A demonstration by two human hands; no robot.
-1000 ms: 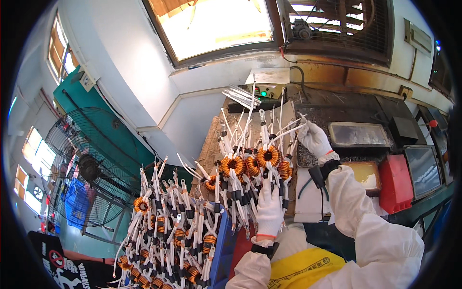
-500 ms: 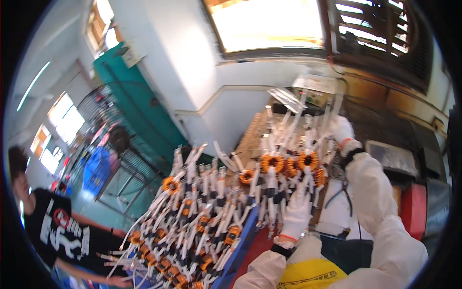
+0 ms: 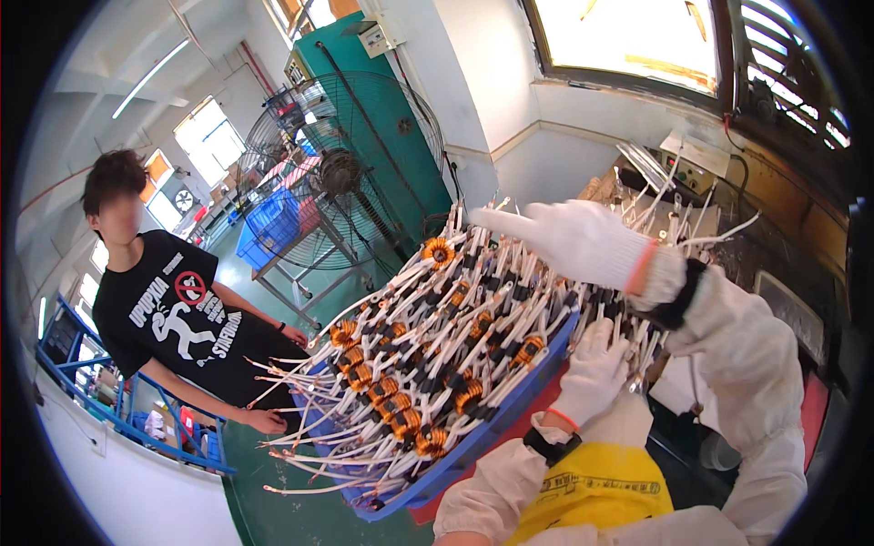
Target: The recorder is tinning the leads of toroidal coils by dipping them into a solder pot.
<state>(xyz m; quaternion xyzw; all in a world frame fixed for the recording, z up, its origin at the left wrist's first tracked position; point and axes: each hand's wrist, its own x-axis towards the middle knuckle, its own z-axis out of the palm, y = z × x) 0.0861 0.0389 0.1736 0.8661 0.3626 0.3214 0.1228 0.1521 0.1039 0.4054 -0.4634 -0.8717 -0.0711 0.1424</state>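
Note:
White-gloved, my right hand (image 3: 564,238) is above the blue bin (image 3: 487,444), index finger stretched to the left. Nothing shows in it, though its other fingers are partly hidden. Below, my left hand (image 3: 590,378) lies on white wire leads at the bench's near edge, fingers stretched forward over them. The bin is heaped with copper-wound ring coils (image 3: 439,254) bearing long white leads with black sleeves and bare metal ends. More white leads (image 3: 678,223) stick up on the bench behind my right hand, which hides much of that bundle.
A person in a black T-shirt (image 3: 177,305) stands left of the bin, facing this way. Behind stand a large caged fan (image 3: 341,173) and a green cabinet (image 3: 382,136). A control box (image 3: 687,168) sits at the bench's back. Blue shelving (image 3: 137,423) is at lower left.
My right hand has left the upright leads on the bench and swung left over the bin, index finger out. My left hand stays by the bench leads. The view has turned left.

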